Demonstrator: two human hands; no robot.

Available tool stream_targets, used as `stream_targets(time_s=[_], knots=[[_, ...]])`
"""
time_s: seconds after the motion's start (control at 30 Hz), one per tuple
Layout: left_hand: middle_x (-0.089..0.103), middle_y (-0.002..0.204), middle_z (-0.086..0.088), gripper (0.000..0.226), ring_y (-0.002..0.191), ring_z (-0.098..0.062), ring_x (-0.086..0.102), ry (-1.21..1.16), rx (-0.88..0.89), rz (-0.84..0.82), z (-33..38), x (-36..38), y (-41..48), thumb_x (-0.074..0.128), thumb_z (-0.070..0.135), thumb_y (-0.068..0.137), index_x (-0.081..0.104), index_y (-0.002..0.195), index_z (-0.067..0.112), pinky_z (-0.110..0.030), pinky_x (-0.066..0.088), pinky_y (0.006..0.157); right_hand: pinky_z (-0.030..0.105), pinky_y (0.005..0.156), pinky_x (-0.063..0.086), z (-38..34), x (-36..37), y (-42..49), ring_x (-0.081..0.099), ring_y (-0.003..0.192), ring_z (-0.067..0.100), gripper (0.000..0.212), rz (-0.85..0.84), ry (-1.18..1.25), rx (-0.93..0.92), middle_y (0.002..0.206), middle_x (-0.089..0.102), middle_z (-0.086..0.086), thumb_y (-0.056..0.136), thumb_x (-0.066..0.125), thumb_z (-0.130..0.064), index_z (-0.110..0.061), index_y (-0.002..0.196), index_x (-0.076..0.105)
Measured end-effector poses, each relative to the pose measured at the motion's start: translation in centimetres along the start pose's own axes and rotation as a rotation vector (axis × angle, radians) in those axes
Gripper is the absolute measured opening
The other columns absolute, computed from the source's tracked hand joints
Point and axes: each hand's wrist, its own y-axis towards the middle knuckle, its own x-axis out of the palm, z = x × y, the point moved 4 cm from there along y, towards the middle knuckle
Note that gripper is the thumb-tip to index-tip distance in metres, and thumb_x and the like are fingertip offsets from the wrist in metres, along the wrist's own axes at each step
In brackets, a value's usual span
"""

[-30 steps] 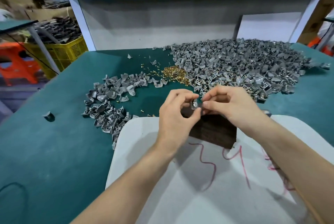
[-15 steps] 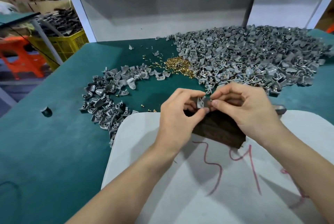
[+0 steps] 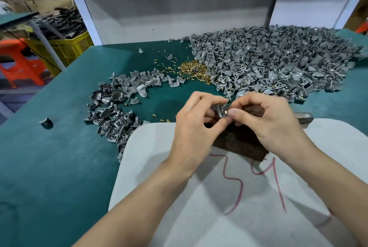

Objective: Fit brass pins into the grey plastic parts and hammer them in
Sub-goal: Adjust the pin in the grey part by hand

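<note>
My left hand (image 3: 196,127) pinches a small grey plastic part (image 3: 220,109) between thumb and fingers, above a dark wooden block (image 3: 241,143). My right hand (image 3: 266,119) meets it from the right, its thumb and forefinger pinching a brass pin (image 3: 226,110) against the part. A little heap of brass pins (image 3: 192,68) lies on the green table behind the hands. A big pile of grey parts (image 3: 278,61) fills the back right; a smaller curved pile (image 3: 117,105) lies to the left.
The block lies on a white board (image 3: 219,207) marked with red numbers. A metal hammer head (image 3: 303,117) shows behind my right hand. One lone grey part (image 3: 46,122) sits far left on the green table (image 3: 49,167). A yellow crate (image 3: 65,47) stands beyond the table's left edge.
Both hands stay together over the block, still working the same part. The view has tilted down and closer, and my right fingers have shifted slightly on the pin.
</note>
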Motion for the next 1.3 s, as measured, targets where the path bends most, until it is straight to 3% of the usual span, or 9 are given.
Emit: stream_targets(time_s=[0.2, 0.37, 0.6, 0.83, 1.1, 1.2, 1.3], knots=[[0.052, 0.105, 0.002, 0.031, 0.084, -0.013, 0.066, -0.089, 0.011, -0.052, 0.01, 0.41, 0.01, 0.069, 0.002, 0.079, 0.065, 0.108, 0.009, -0.023, 0.056, 0.08, 0.015, 0.06, 0.051, 0.1, -0.11, 0.06, 0.06, 0.056, 0.004, 0.02, 0.037, 0.008, 0.002, 0.059, 0.067, -0.009, 0.079, 0.07, -0.002, -0.02, 0.072, 0.066], [0.066, 0.104, -0.005, 0.026, 0.094, -0.023, 0.067, -0.237, -0.092, -0.035, -0.13, 0.45, -0.01, 0.061, 0.004, 0.084, 0.066, 0.106, 0.018, -0.046, 0.054, 0.088, 0.021, 0.062, 0.054, -0.03, -0.25, 0.03, 0.063, 0.061, 0.012, 0.016, 0.056, 0.016, -0.018, 0.064, 0.069, -0.002, 0.081, 0.069, -0.004, -0.018, 0.074, 0.066], [0.062, 0.08, 0.007, 0.027, 0.07, -0.009, 0.063, -0.41, -0.183, -0.061, 0.2, 0.3, 0.31, 0.063, -0.007, 0.084, 0.065, 0.098, 0.016, -0.017, 0.052, 0.072, 0.024, 0.061, 0.055, 0.0, 0.03, -0.22, 0.063, 0.064, 0.013, 0.015, 0.05, 0.111, -0.027, 0.065, 0.066, 0.0, 0.086, 0.063, -0.003, -0.016, 0.077, 0.063], [0.064, 0.087, 0.008, 0.027, 0.075, -0.015, 0.065, -0.404, -0.18, -0.065, 0.46, 0.33, 0.16, 0.063, -0.007, 0.085, 0.063, 0.1, 0.015, -0.022, 0.054, 0.074, 0.023, 0.061, 0.055, 0.31, -0.08, -0.05, 0.063, 0.06, 0.012, 0.015, 0.051, 0.139, -0.003, 0.062, 0.065, -0.001, 0.086, 0.062, -0.001, -0.014, 0.078, 0.064], [0.064, 0.082, 0.012, 0.028, 0.074, -0.01, 0.065, -0.424, -0.199, -0.06, 0.43, 0.36, 0.18, 0.064, -0.006, 0.084, 0.063, 0.103, 0.015, -0.023, 0.055, 0.075, 0.013, 0.057, 0.051, 0.12, -0.38, -0.04, 0.066, 0.059, 0.005, 0.022, 0.039, 0.202, 0.034, 0.063, 0.07, -0.004, 0.083, 0.062, 0.007, -0.014, 0.077, 0.066], [0.066, 0.082, 0.009, 0.028, 0.075, -0.013, 0.065, -0.446, -0.216, -0.066, 0.45, 0.43, 0.14, 0.064, -0.006, 0.083, 0.064, 0.102, 0.015, -0.024, 0.056, 0.076, 0.019, 0.061, 0.055, 0.21, -0.62, 0.05, 0.068, 0.061, 0.012, 0.026, 0.04, 0.125, 0.024, 0.064, 0.069, -0.001, 0.082, 0.064, 0.007, -0.018, 0.076, 0.066], [0.067, 0.082, 0.006, 0.025, 0.074, -0.014, 0.064, -0.476, -0.227, -0.061, 0.41, 0.42, 0.22, 0.063, -0.007, 0.083, 0.065, 0.099, 0.013, -0.021, 0.054, 0.072, 0.037, 0.074, 0.058, 0.25, -0.8, 0.12, 0.07, 0.071, 0.021, 0.03, 0.067, -0.073, -0.035, 0.072, 0.068, -0.003, 0.081, 0.068, 0.002, -0.027, 0.075, 0.065]])
